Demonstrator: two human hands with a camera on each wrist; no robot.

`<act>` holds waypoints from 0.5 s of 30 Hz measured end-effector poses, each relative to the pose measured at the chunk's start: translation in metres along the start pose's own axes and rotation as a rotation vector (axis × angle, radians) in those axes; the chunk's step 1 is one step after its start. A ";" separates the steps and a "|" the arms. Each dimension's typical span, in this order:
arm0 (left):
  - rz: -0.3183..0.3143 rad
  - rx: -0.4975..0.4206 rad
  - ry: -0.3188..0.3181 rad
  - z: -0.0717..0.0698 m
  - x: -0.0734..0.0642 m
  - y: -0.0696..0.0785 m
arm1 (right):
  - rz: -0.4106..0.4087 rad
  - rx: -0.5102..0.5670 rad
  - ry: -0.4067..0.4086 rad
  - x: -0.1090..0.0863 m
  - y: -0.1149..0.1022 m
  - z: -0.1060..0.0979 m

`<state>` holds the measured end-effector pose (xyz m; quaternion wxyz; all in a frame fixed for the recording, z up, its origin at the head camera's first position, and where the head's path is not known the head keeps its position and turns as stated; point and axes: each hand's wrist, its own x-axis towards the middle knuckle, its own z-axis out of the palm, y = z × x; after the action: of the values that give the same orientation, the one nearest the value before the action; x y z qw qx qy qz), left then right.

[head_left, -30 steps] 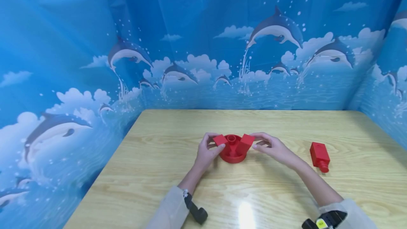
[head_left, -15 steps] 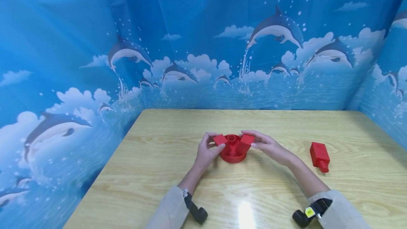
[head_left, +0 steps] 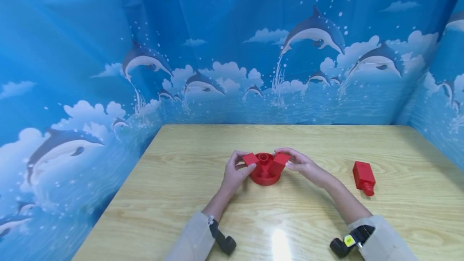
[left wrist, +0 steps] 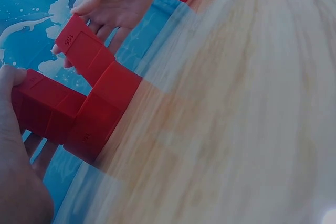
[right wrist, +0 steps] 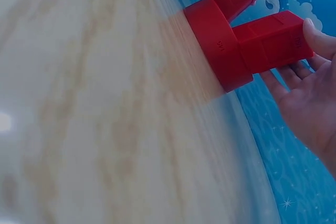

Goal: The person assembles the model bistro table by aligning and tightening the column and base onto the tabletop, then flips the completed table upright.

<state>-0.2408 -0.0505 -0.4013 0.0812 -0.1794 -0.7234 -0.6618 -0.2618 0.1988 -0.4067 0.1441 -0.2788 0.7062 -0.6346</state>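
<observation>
– Over on the left, the pale left sleeve (head_left: pixel 192 237) lies above the bench (head_left: pixel 170 204), a black device (head_left: pixel 226 245) strapped at its cuff, and up from it comes the left hand (head_left: pixel 235 174)!

– What's it got?

– A pinch grip, only partly closed: thumb on the near side, fingers round the far side, squarely on the left red block (head_left: pixel 251 159). That block slants outward, its lower end against the round red base (head_left: pixel 266 181).

– And the base itself?

– Down on the bench, right between the two hands, low and circular, with a hollow round socket (head_left: pixel 263 157) at the back, its mouth facing up. How deep the blocks sit, I can't tell.

– Now across to the right!

– The right red block (head_left: pixel 279 162) leans the other way, so the pair spread in a V. The right hand (head_left: pixel 306 169) has it, fingers bent behind, thumb at the outer end, a gap about the block's width between them.

– Anything further along?

– Well apart, at far right, a loose red block (head_left: pixel 363 175) lies on its side, round knob pointing toward the person. Behind everything, a blue backdrop (head_left: pixel 224 19) of leaping dolphins!
</observation>
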 end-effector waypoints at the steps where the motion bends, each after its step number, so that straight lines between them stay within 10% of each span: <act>1: -0.005 0.001 0.000 0.000 0.001 -0.003 | -0.002 -0.005 0.007 0.000 0.000 0.001; 8: 0.009 -0.011 0.002 0.001 0.008 -0.035 | -0.019 -0.039 0.143 -0.007 -0.003 0.020; 15: 0.311 0.279 0.169 0.001 0.007 -0.036 | -0.019 -0.100 0.240 -0.021 -0.010 0.026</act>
<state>-0.2602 -0.0507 -0.4320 0.2666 -0.2196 -0.7621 -0.5476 -0.2285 0.1889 -0.4044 0.0383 -0.2142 0.7466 -0.6287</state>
